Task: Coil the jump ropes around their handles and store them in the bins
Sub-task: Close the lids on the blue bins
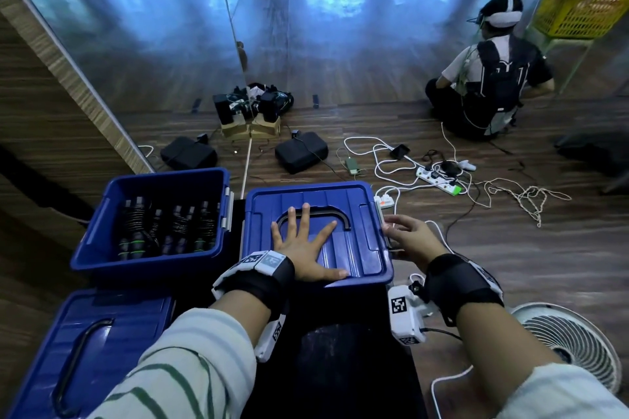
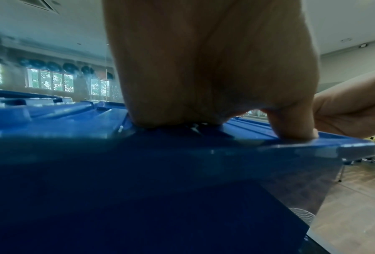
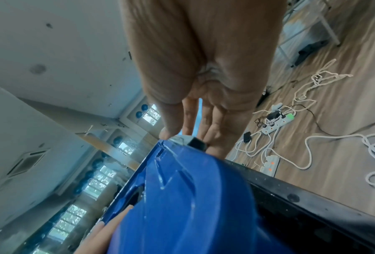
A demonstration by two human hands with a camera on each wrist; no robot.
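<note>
Ropes (image 1: pixel 163 231), coiled on their handles, are lying in the open bin (image 1: pixel 102 214) far left; its lid (image 1: pixel 85 350) is lying near left, off. Left hand (image 1: pixel 306 248) is pressing flat, fingers spread, on the shut bin's lid (image 1: pixel 357 207). Right hand (image 1: pixel 413 236) is curling loosely over that lid's right edge at the latch (image 1: pixel 383 214); whether it is gripping, cannot tell. Judging: one bin closing, one still needing its lid. Cables (image 1: pixel 391 160) are crowding the floor far right; fan (image 1: pixel 571 340) is sitting near right.
</note>
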